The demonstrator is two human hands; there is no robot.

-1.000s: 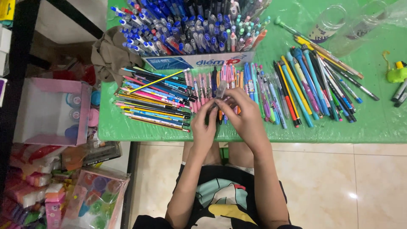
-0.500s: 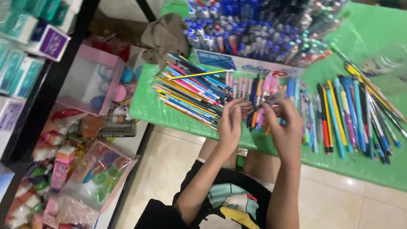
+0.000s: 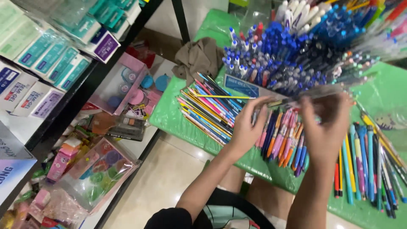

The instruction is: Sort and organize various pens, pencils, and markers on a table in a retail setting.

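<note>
Right now your left hand (image 3: pixel 248 129) and right hand (image 3: pixel 326 123) hover above the green table (image 3: pixel 169 116), fingers pinching the ends of a blurred pen (image 3: pixel 296 99) stretched between them, rows of pens (image 3: pixel 284 140) beyond.

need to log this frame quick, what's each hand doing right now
Left hand: closed on one end of a clear bundle of pens.
Right hand: closed on the other end; motion-blurred.
</note>
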